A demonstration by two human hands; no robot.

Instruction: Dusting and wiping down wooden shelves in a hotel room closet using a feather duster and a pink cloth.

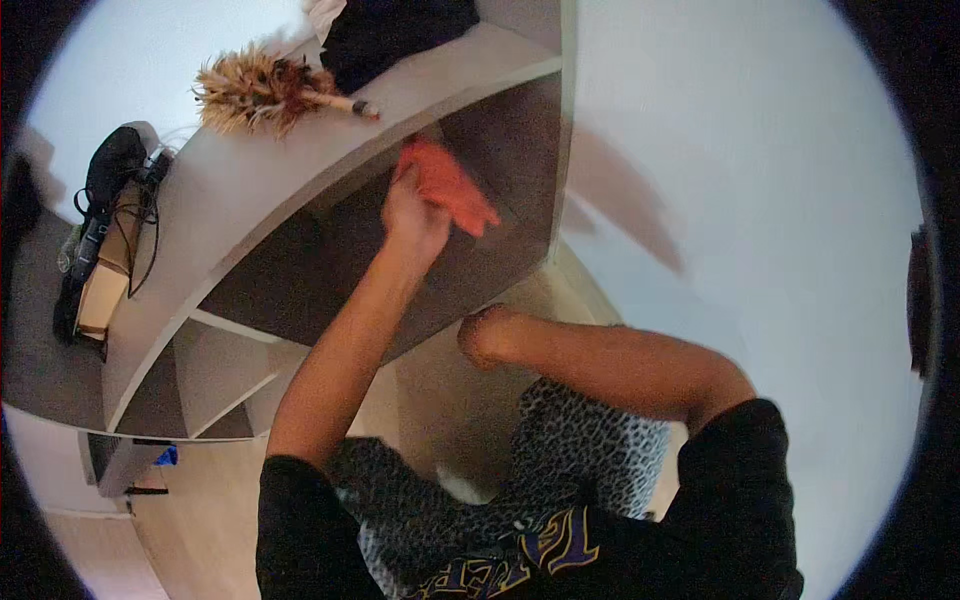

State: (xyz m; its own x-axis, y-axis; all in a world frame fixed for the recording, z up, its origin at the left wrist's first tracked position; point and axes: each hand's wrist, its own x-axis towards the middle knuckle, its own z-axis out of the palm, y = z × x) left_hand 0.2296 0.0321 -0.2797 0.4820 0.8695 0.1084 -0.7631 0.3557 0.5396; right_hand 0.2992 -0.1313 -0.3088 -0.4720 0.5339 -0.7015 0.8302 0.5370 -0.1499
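My left hand [415, 214] reaches forward over the dark shelf board [300, 270] of a shelving unit. It is closed around a bright red cloth [448, 186], slightly blurred, which spreads out to the right of my fingers. My right forearm crosses in front of me, and my right hand [484, 337] is near the front edge of that shelf. The fingers of the right hand are turned away from view, so what they do is hidden.
A feather duster [259, 90] lies on the unit's curved upper board [247, 172], beside dark fabric [397, 37]. To the left are a cardboard box [105, 296], black cables [142, 217] and a black elongated item [112, 165]. A white wall [750, 187] borders the right side.
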